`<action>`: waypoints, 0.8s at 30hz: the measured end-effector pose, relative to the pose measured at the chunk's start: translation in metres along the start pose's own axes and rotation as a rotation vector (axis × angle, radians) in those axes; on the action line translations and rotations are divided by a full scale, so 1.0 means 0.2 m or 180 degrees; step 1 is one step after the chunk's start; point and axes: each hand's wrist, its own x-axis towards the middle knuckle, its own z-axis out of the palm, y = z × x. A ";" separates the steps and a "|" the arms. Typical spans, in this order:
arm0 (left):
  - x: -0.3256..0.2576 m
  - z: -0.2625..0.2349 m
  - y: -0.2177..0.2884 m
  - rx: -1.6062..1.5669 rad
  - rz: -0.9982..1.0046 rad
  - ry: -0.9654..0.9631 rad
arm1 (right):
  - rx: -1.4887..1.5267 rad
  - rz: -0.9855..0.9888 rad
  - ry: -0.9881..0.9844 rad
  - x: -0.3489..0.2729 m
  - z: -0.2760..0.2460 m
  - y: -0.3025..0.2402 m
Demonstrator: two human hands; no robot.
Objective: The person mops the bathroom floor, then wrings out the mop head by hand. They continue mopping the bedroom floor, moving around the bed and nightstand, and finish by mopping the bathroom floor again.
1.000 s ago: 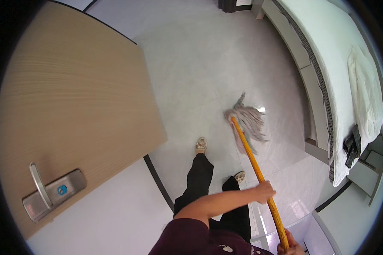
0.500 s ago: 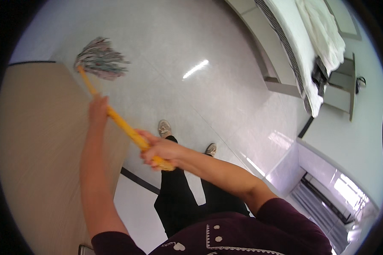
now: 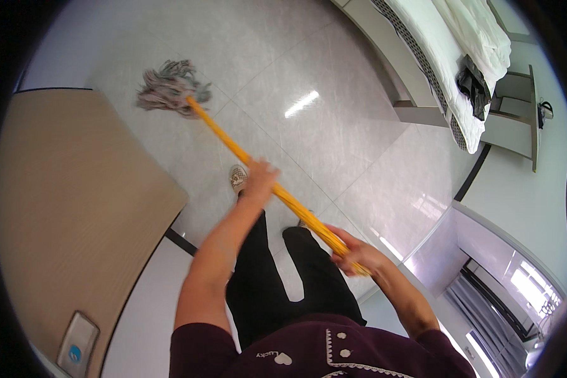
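Mop [image 3: 170, 91]: yellow handle, grey string head on the tiled floor [image 3: 334, 145], upper left of frame. Left hand [image 3: 259, 179] grip closed mid-handle; right hand [image 3: 359, 255] grip closed near the handle's end. Wooden door [image 3: 63, 214] at left.

Yellow mop handle [image 3: 258, 169], grey mop head [image 3: 167, 88], glossy white floor [image 3: 334, 145]

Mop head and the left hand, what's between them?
In the head view, only the bare yellow handle runs from the mop head to the left hand, above glossy floor tiles; nothing else lies between.
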 end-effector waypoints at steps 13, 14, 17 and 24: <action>-0.35 0.65 2.10 -0.0784 0.1588 -0.0322 | 0.0988 -0.0338 0.1717 -1.68 -0.42 0.96; -0.34 0.57 2.08 -0.0958 0.1329 -0.0441 | 0.0952 -0.0298 0.1673 -1.72 -0.41 0.95; -0.39 0.17 1.81 -0.1518 0.0457 -0.1077 | 0.0727 -0.0365 0.1506 -1.81 -0.45 0.87; -1.38 -0.68 0.48 -0.2094 -0.2337 0.1973 | 0.0195 -0.0607 0.1159 -1.81 -0.30 0.71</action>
